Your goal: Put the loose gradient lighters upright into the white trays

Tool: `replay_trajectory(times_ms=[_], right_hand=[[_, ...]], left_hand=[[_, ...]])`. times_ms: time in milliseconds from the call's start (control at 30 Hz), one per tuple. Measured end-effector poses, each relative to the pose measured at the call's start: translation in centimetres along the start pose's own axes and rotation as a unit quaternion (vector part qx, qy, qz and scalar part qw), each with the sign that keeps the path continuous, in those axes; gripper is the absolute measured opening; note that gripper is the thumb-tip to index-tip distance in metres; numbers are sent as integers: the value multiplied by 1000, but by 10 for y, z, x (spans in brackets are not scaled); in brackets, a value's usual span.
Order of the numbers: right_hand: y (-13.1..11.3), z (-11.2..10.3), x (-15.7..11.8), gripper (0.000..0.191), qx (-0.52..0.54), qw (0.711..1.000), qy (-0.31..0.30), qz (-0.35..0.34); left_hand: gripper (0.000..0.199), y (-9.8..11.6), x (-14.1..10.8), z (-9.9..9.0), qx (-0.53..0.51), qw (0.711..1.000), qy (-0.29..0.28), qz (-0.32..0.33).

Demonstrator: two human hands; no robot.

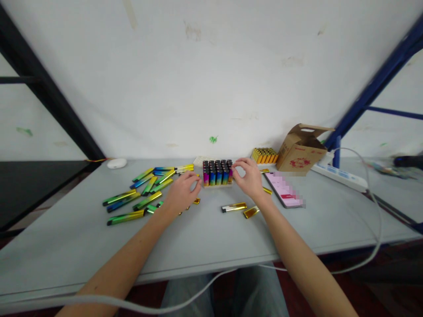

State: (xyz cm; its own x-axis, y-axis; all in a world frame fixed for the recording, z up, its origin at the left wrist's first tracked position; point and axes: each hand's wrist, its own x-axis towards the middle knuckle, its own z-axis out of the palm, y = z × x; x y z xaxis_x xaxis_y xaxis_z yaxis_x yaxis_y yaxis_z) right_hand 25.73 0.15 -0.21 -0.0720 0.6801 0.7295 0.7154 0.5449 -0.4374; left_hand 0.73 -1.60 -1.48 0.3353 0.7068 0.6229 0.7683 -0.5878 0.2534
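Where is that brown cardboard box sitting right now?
The cardboard box stands at the back right of the table, against the wall, between the tray of orange lighters and the white power strip.

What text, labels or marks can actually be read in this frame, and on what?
Nothing can be quoted.
Cardboard box: red print and a round red emblem on its side, too small to read.
Phone: pink screen, blurred out.
Back wall: small green scribble, not legible as text.
Power strip: no readable marking.
Lighters in the tray, between left hand and right hand: no visible print.
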Motion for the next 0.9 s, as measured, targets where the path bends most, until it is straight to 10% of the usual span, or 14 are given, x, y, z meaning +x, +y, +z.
replay_trajectory(times_ms=[333, 900], right_hand=[[7, 10, -4, 27, -15, 999, -32, 21], [5, 11, -4, 26, -4, 999, -33, 27]], left_hand=[[44, -33, -2, -2, 206, 955, -53, -205], [47, -36, -4, -1, 234, 946, -101, -199]])
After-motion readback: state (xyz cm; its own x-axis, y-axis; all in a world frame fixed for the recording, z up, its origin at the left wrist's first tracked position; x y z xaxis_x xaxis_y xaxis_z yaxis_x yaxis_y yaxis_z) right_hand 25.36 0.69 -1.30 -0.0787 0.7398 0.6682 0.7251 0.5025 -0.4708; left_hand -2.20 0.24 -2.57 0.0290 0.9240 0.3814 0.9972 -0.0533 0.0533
